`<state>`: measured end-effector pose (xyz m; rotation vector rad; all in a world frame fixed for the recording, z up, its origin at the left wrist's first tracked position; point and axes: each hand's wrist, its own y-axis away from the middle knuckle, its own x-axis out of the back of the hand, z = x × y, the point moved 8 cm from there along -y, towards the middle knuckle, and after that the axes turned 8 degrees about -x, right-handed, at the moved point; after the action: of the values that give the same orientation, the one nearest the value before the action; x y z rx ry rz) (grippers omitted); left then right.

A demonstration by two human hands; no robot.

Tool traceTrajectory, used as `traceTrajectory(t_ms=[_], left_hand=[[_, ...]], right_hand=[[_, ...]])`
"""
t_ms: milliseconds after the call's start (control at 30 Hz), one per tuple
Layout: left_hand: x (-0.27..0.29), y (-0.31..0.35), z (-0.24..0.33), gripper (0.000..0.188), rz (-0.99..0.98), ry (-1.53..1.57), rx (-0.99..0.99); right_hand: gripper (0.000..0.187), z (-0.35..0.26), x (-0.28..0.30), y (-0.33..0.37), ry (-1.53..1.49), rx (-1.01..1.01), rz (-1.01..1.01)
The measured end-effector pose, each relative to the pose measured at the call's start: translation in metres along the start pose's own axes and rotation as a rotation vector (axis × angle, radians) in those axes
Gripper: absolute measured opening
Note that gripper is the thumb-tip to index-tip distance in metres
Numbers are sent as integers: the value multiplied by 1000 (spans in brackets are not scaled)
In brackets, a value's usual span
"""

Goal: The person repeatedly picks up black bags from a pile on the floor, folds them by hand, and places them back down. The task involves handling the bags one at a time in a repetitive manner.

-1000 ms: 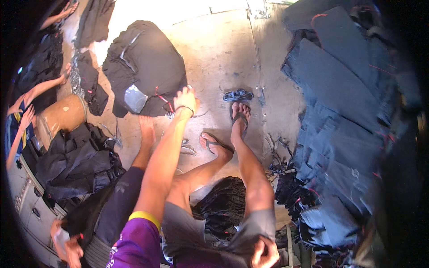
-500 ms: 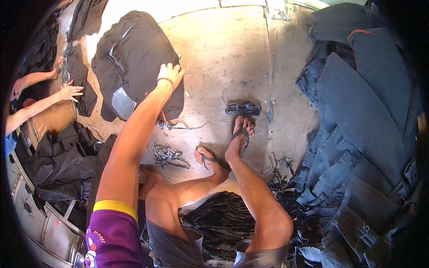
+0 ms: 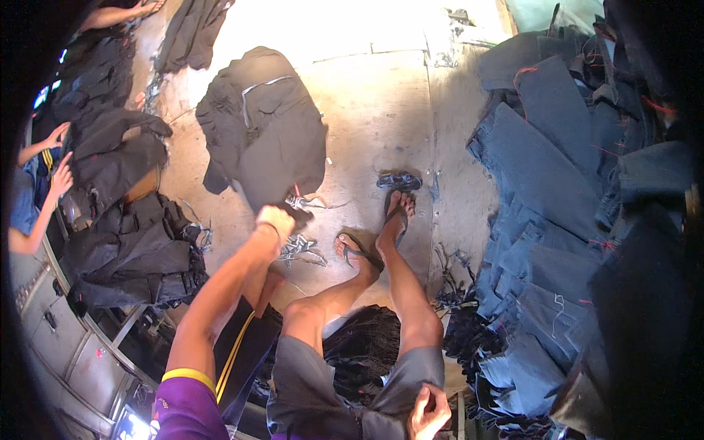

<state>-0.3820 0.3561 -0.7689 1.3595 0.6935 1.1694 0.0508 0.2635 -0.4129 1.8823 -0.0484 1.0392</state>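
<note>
My left hand (image 3: 275,221), on the arm with the purple sleeve, is closed at the near edge of a large dark garment pile (image 3: 275,125) on the floor. A small dark cloth piece (image 3: 299,215), blurred by motion, is at its fingers. Just behind the hand, a short red item (image 3: 297,191) lies beside white scraps. A bundle of pale strips (image 3: 304,249) lies next to it, near my sandalled feet. At the lower edge my right hand (image 3: 429,413) rests by my grey shorts, its fingers curled and its palm hidden.
Stacked blue-grey denim panels (image 3: 543,176) fill the right side. Black cloth (image 3: 367,337) lies between my legs. Crumpled dark garments (image 3: 136,249) lie left, by a co-worker's raised hands (image 3: 60,158). Another person's striped trouser leg (image 3: 235,345) is beside me. A dark bundle (image 3: 400,181) sits before my foot.
My left hand has drawn back from the top of the garment pile to its near edge. A pale patch on the pile no longer shows. My right hand has come into view.
</note>
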Motion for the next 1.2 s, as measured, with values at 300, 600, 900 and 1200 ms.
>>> traceTrajectory(t_ms=[300, 600, 900, 1200], left_hand=[[60, -6, 160, 24, 582, 24, -547], [139, -215, -78, 45, 210, -238, 48], [123, -218, -106, 45, 155, -236, 57], [91, -91, -29, 29, 186, 273, 212]], right_hand=[[21, -3, -16, -56, 108, -102, -57], [14, -6, 1, -97, 142, 23, 217], [26, 16, 2, -102, 32, -184, 190], [27, 5, -5, -77, -53, -60, 66]])
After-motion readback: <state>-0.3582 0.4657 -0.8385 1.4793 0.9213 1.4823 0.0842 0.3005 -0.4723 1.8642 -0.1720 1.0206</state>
